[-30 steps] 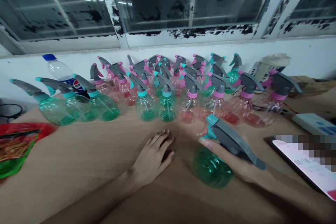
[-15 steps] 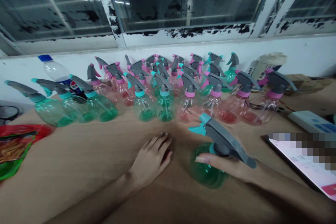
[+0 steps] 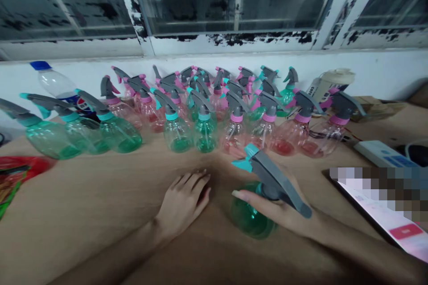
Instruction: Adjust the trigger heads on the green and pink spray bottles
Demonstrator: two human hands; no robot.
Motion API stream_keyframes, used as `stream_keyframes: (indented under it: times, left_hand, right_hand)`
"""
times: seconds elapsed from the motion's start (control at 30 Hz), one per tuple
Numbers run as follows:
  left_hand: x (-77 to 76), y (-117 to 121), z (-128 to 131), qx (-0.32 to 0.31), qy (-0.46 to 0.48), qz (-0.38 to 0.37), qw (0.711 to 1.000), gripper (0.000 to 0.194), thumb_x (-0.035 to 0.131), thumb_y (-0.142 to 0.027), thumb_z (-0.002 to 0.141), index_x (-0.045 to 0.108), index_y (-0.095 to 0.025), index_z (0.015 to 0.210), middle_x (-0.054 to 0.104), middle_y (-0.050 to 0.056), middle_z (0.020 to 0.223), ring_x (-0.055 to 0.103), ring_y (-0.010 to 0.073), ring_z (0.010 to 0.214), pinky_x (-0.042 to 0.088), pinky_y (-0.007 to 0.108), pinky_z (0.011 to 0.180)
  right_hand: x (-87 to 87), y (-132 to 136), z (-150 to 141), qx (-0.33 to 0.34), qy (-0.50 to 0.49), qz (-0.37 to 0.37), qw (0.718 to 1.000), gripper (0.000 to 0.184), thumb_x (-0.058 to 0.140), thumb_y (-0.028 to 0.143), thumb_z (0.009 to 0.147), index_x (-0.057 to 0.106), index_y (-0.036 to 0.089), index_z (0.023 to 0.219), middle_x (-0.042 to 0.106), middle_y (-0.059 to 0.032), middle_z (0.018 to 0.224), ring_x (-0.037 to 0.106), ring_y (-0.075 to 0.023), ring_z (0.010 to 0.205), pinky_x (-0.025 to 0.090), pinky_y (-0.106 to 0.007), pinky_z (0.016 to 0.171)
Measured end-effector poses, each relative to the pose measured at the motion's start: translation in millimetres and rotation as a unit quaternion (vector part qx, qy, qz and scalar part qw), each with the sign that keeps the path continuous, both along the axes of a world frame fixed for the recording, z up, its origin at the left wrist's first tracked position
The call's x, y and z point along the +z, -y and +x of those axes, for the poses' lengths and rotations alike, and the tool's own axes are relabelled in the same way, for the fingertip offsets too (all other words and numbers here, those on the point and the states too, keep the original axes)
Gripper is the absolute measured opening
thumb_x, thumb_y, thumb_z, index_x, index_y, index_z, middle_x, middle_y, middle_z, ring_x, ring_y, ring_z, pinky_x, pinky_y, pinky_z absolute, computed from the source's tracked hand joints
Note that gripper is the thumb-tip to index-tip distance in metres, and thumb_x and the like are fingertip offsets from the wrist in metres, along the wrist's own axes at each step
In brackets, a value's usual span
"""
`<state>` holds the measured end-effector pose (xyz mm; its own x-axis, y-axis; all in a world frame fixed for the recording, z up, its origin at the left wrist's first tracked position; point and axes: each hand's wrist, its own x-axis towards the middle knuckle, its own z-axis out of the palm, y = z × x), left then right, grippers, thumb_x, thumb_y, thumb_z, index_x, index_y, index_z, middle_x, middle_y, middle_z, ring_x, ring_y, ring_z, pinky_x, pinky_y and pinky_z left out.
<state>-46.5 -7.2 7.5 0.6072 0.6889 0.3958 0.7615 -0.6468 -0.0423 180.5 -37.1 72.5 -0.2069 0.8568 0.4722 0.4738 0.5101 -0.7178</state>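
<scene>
My right hand (image 3: 284, 213) is wrapped around a green spray bottle (image 3: 250, 213) with a grey and turquoise trigger head, its thumb across the front of the body. The bottle stands near the front of the table, its spout pointing to the left. To its left, my left hand (image 3: 185, 198) lies palm down on the tabletop with its fingers stretched out, holding nothing. Just behind the hands is a row of spray bottles, among them a green one (image 3: 205, 136) and a pink one (image 3: 234, 133).
Several more green and pink spray bottles crowd toward the wall. At the left are a Pepsi bottle (image 3: 62, 87) and a red and green packet (image 3: 23, 169). On the right lie a phone (image 3: 364, 205), a white device (image 3: 381, 153) and a pale container (image 3: 331, 87).
The whole view has shifted, so the things on the table appear a little farther left. Both hands keep their poses, and the spray bottle stays in my right hand.
</scene>
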Motion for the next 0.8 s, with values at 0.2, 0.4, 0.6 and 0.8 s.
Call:
stream_keyframes:
  times: [0.2, 0.4, 0.6, 0.8]
  left_hand:
    - [1.0, 2, 1, 0.001, 0.017, 0.008, 1.000, 0.025, 0.042, -0.021, 0.092, 0.060, -0.014, 0.108, 0.068, 0.009, 0.108, 0.064, 0.0242, 0.095, 0.052, 0.041, 0.080]
    - [6.1, 5, 3, -0.027, 0.036, 0.020, 0.999, 0.024, 0.042, -0.020, 0.092, 0.062, -0.016, 0.105, 0.070, 0.007, 0.100, 0.066, 0.0224, 0.086, 0.050, 0.038, 0.074]
    - [13.1, 14, 7, -0.030, 0.062, 0.014, 0.998, 0.021, 0.044, -0.025, 0.092, 0.062, -0.018, 0.101, 0.070, 0.006, 0.096, 0.064, 0.0211, 0.084, 0.048, 0.037, 0.075]
    - [9.5, 30, 17, -0.048, 0.096, -0.016, 0.994, 0.036, 0.052, -0.040, 0.085, 0.055, -0.017, 0.113, 0.067, 0.009, 0.100, 0.062, 0.0269, 0.090, 0.047, 0.042, 0.077]
  right_hand:
    - [-4.0, -3, -1, 0.025, -0.039, 0.000, 0.999, 0.038, 0.066, 0.030, 0.077, 0.058, 0.030, 0.114, 0.068, -0.0008, 0.110, 0.066, -0.0235, 0.094, 0.055, -0.038, 0.084]
    - [-1.7, -3, -2, 0.035, -0.052, 0.024, 0.998, 0.030, 0.069, 0.027, 0.075, 0.059, 0.026, 0.103, 0.068, -0.0010, 0.096, 0.066, -0.0214, 0.087, 0.056, -0.036, 0.078]
    - [-1.8, 2, -1, 0.004, -0.062, 0.003, 0.998, 0.013, 0.067, 0.032, 0.078, 0.057, 0.026, 0.084, 0.066, 0.0013, 0.075, 0.066, -0.0186, 0.068, 0.055, -0.034, 0.063]
    - [4.3, 5, -1, 0.016, -0.057, 0.010, 0.998, 0.025, 0.069, 0.034, 0.075, 0.059, 0.027, 0.097, 0.068, 0.0002, 0.093, 0.067, -0.0199, 0.082, 0.055, -0.033, 0.072]
